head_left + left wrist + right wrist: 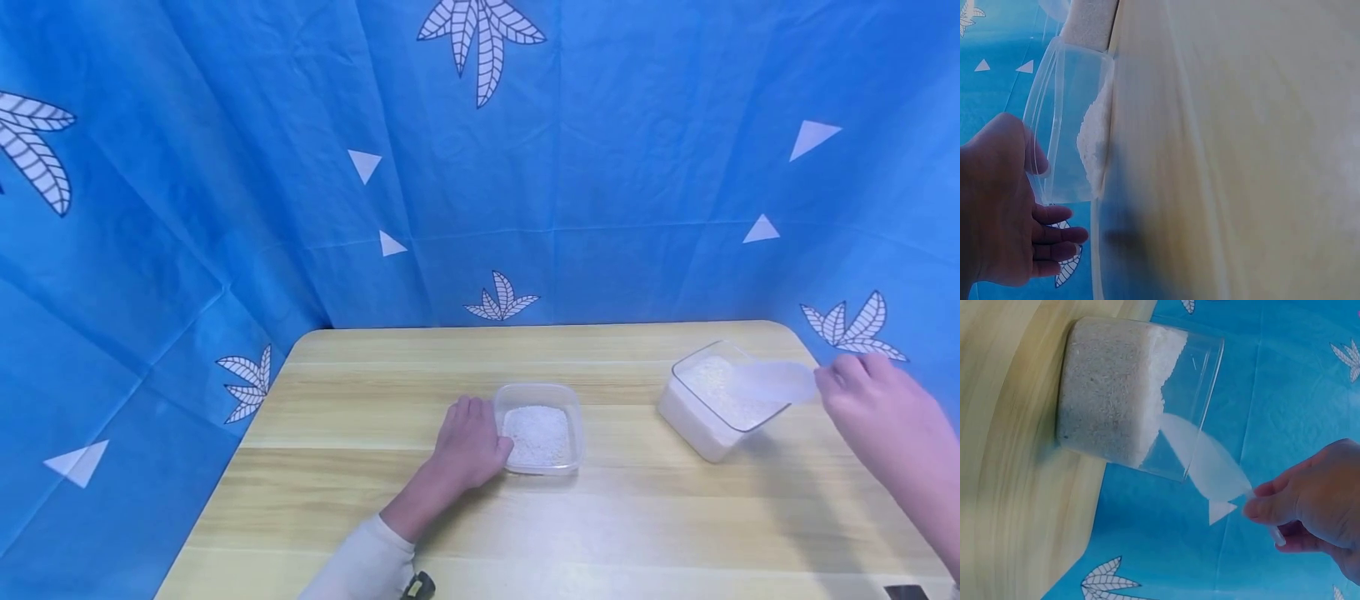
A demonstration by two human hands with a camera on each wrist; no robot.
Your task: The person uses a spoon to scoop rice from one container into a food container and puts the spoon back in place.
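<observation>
In the head view my left hand (472,442) holds the left side of a small clear plastic container (576,433). White rice (537,435) lies in a low heap inside it. The left wrist view shows my thumb (1036,156) at the container's rim and the other fingers loosely bent beside its wall. My right hand (1313,500) pinches the handle of a translucent white scoop (1210,459) between thumb and fingers. The scoop slants over the rim of a taller clear bin (1200,394), its tip at the surface of the rice (1107,387) that fills much of the bin.
Both containers stand on a light wooden table (360,408), the bin near its far right corner. A blue curtain (637,167) with white leaf and triangle prints hangs behind the table and along its left side. A small dark object (905,592) shows at the bottom right edge.
</observation>
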